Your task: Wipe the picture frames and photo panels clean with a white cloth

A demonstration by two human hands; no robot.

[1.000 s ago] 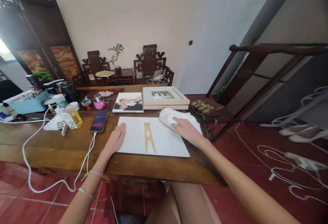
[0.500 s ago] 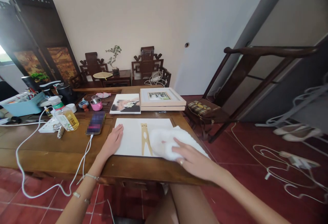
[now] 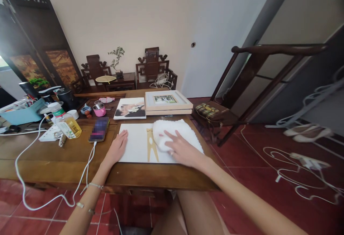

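Note:
A white board point(image 3: 135, 149) lies flat near the table's front edge, with a tan long-legged animal-shaped figure on its middle. My left hand point(image 3: 120, 144) rests on the board's left edge, fingers stretched out and holding nothing. Over the board's right part a bunched white cloth point(image 3: 185, 129) covers the surface and hides the corner under it. My right hand point(image 3: 182, 149) has hold of this cloth and presses it down just right of the figure, its fingers bent and partly sunk in the folds.
Behind the board lie a photo print point(image 3: 130, 109) and stacked wooden picture frames point(image 3: 169, 102). Left of it are a charging phone point(image 3: 98, 129), an oil-coloured bottle point(image 3: 68, 125), a pink cup point(image 3: 99, 110) and a white cable point(image 3: 19, 177). A dark chair point(image 3: 215, 111) bearing a bag stands right.
My right hand has slid the white cloth left and away from me across the board. The left hand keeps its place, and the view has shifted slightly.

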